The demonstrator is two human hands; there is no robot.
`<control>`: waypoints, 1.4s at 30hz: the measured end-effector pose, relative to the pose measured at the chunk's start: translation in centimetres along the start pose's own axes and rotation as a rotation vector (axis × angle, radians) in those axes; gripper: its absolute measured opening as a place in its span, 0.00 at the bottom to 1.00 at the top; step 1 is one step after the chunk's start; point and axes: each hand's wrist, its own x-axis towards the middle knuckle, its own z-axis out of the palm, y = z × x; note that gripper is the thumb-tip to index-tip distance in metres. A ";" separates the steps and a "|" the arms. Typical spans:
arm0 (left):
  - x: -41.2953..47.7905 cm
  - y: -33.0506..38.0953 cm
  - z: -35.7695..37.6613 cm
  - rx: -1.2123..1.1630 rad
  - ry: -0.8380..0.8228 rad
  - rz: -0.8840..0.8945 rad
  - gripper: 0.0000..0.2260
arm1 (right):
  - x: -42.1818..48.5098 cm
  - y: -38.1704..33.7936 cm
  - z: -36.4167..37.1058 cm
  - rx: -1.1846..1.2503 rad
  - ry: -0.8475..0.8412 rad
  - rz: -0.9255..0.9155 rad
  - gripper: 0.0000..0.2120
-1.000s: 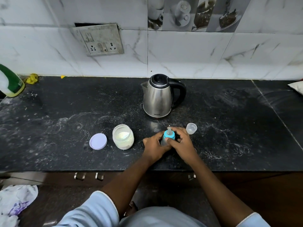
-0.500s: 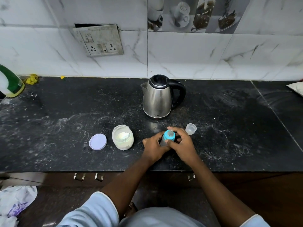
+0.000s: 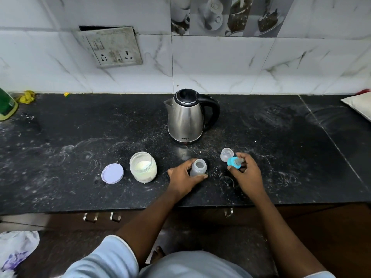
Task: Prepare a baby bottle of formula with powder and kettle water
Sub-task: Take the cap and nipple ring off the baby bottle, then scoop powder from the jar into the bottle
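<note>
A small clear baby bottle (image 3: 198,167) stands open-mouthed on the black counter (image 3: 80,153), and my left hand (image 3: 184,178) grips its side. My right hand (image 3: 248,173) holds the blue teat ring with its nipple (image 3: 234,162) off to the right of the bottle. The clear bottle cap (image 3: 226,154) lies just behind that ring. Left of the bottle stands an open glass jar of white formula powder (image 3: 143,169), with its lilac lid (image 3: 112,173) flat beside it. The steel kettle (image 3: 186,117) stands behind, lid closed, handle to the right.
A wall socket plate (image 3: 112,47) is on the tiled wall behind. A green bottle (image 3: 7,105) stands at the far left edge, a white packet (image 3: 359,105) at the far right. Drawer handles (image 3: 102,216) sit under the counter's front edge.
The blue teat ring has come off the bottle. My right hand has carried it to the right, while my left hand stays on the bottle.
</note>
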 end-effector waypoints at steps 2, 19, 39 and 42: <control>0.0 0.0 0.0 0.018 0.006 0.007 0.24 | 0.0 0.6 -0.6 -0.035 -0.043 -0.013 0.27; 0.0 0.3 -0.1 0.084 0.033 -0.032 0.27 | -0.5 2.9 0.0 -0.367 -0.144 -0.013 0.22; -0.3 0.9 -0.3 0.138 0.012 -0.034 0.26 | -1.1 -0.4 0.6 -0.326 -0.052 -0.179 0.16; -0.3 1.0 -0.4 0.111 0.001 -0.023 0.26 | -0.8 -1.7 1.4 -0.292 -0.088 -0.214 0.14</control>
